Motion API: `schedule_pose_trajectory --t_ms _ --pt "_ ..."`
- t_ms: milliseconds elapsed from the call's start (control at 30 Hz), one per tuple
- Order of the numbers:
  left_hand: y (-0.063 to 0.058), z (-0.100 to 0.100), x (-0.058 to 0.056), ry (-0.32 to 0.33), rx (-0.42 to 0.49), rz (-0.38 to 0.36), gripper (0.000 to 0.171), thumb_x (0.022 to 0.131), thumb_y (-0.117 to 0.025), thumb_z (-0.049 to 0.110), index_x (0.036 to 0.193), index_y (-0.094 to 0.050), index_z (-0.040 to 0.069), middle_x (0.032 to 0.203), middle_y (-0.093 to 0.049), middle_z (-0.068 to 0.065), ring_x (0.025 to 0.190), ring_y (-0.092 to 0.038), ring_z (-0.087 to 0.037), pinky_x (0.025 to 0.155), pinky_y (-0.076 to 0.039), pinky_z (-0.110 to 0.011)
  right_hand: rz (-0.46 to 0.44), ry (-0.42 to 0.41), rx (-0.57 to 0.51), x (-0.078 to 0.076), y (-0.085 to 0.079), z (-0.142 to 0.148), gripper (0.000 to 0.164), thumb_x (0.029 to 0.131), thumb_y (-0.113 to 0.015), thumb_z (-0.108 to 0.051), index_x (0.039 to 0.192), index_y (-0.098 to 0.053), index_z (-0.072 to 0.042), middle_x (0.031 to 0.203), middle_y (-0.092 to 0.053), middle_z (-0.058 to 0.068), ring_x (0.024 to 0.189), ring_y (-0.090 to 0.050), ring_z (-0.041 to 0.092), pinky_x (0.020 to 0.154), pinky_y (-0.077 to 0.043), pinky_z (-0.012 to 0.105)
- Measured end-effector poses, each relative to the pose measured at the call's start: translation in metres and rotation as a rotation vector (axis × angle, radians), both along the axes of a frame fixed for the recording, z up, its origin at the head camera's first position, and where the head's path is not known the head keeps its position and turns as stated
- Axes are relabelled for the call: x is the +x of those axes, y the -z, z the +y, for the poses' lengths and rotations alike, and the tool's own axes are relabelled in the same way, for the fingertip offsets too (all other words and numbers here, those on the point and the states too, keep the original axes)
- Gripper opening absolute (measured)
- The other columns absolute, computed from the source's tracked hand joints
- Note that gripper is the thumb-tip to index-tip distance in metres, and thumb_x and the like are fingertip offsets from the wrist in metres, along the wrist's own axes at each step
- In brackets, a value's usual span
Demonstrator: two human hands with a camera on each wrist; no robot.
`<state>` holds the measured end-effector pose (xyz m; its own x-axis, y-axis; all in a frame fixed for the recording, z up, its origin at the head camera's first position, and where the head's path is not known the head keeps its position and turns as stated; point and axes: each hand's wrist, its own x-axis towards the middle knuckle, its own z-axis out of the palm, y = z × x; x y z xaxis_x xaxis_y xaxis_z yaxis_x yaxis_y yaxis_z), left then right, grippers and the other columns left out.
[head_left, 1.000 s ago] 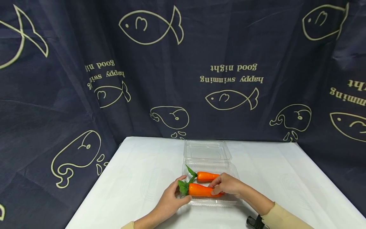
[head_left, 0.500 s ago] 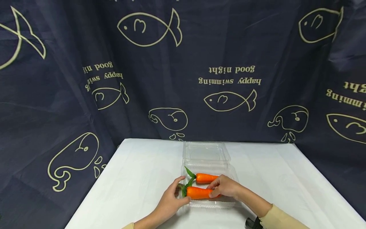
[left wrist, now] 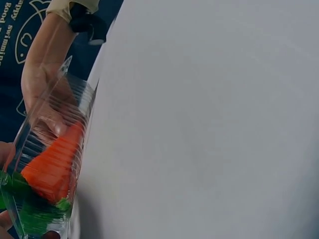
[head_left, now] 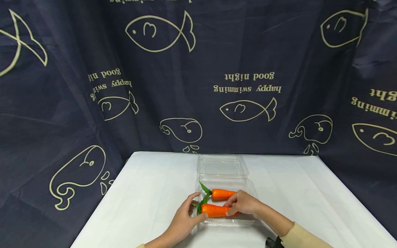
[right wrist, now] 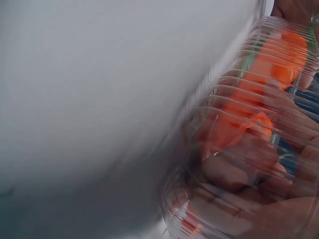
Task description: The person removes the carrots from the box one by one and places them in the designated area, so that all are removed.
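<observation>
Head view: I see the near carrot (head_left: 213,210) lying between two hands, inside the bottom of a clear box (head_left: 224,223). It runs sideways, with green leaves (head_left: 199,208) on the left and the thin end on the right. The far carrot (head_left: 221,194) lies just past it, pointing much the same way. The left hand (head_left: 182,217) is nearer the leafy end; the right hand (head_left: 245,203) is nearer the thin end. The left hand is loosely bent around the leaves, with a wide gap from thumb to first finger, and I see no pinch. The right hand pinches the near carrot between thumb and fingers, with hardly any gap left.
</observation>
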<state>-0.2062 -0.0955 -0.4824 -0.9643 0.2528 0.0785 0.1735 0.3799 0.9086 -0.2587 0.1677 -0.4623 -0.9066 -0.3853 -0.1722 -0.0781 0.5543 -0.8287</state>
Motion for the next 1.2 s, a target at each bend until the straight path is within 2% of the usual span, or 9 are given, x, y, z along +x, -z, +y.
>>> schedule_pose_trajectory --t_ms 133,300,367,567,733,1033,1200 --pt "0.0014 -0.0006 -0.0006 0.01 -0.003 0.008 0.076 0.088 -0.076 0.04 0.151 -0.042 0.017 0.125 -0.058 -0.005 0.116 -0.054 -0.021 0.103 -0.047 -0.048 -0.002 0.007 -0.002 0.0014 -0.0009 -0.0001 0.022 0.069 -0.089 -0.006 0.089 -0.08 -0.005 0.077 -0.064 -0.002 0.078 -0.049 0.015 0.062 -0.039 0.021" --pt "0.0026 -0.0003 -0.0031 0.017 -0.023 0.032 0.076 0.088 -0.076 0.042 0.15 -0.042 0.016 0.125 -0.058 -0.005 0.115 -0.054 -0.021 0.103 -0.049 -0.048 -0.011 -0.003 -0.001 0.0018 -0.0047 0.0014 0.022 0.071 -0.087 -0.006 0.093 -0.08 -0.005 0.093 -0.073 0.002 0.087 -0.054 0.017 0.072 -0.046 0.026" --pt "0.0019 0.0 -0.0035 0.02 -0.03 0.046 0.075 0.088 -0.076 0.042 0.15 -0.043 0.017 0.124 -0.058 -0.004 0.116 -0.055 -0.021 0.103 -0.05 -0.048 -0.006 0.0 0.003 0.0012 -0.0053 0.0023 0.023 0.071 -0.087 -0.006 0.093 -0.08 -0.005 0.094 -0.074 0.002 0.088 -0.054 0.017 0.074 -0.046 0.026" --pt "-0.0003 -0.0001 -0.0035 0.03 -0.039 0.069 0.074 0.089 -0.076 0.041 0.15 -0.043 0.015 0.124 -0.059 -0.006 0.116 -0.055 -0.022 0.102 -0.05 -0.049 -0.004 0.004 0.001 -0.0002 -0.0035 0.0036 0.023 0.071 -0.089 -0.007 0.091 -0.079 -0.004 0.08 -0.067 -0.001 0.079 -0.051 0.015 0.066 -0.041 0.022" --pt "0.0004 -0.0013 -0.0028 0.029 -0.063 0.053 0.074 0.089 -0.075 0.044 0.15 -0.042 0.018 0.124 -0.057 -0.005 0.117 -0.054 -0.021 0.101 -0.05 -0.045 -0.032 -0.017 -0.044 -0.0005 -0.0021 0.0032 0.024 0.071 -0.088 -0.004 0.093 -0.079 0.0 0.072 -0.061 -0.003 0.073 -0.049 0.013 0.06 -0.036 0.019" --pt "0.0013 -0.0025 -0.0018 0.024 -0.074 0.045 0.075 0.089 -0.075 0.046 0.15 -0.042 0.019 0.123 -0.057 -0.003 0.116 -0.053 -0.021 0.1 -0.05 -0.043 -0.07 -0.017 -0.054 -0.0031 -0.0003 0.0032 0.026 0.07 -0.088 -0.004 0.095 -0.08 -0.001 0.07 -0.061 -0.004 0.073 -0.049 0.013 0.059 -0.036 0.019" --pt "0.0015 -0.0032 -0.0009 0.021 -0.072 0.044 0.075 0.088 -0.076 0.045 0.15 -0.042 0.02 0.123 -0.057 -0.003 0.116 -0.053 -0.02 0.1 -0.05 -0.043 -0.075 -0.023 -0.053 -0.0045 0.0003 0.0025 0.027 0.069 -0.088 -0.005 0.094 -0.08 -0.003 0.075 -0.064 -0.003 0.077 -0.05 0.015 0.061 -0.037 0.019"
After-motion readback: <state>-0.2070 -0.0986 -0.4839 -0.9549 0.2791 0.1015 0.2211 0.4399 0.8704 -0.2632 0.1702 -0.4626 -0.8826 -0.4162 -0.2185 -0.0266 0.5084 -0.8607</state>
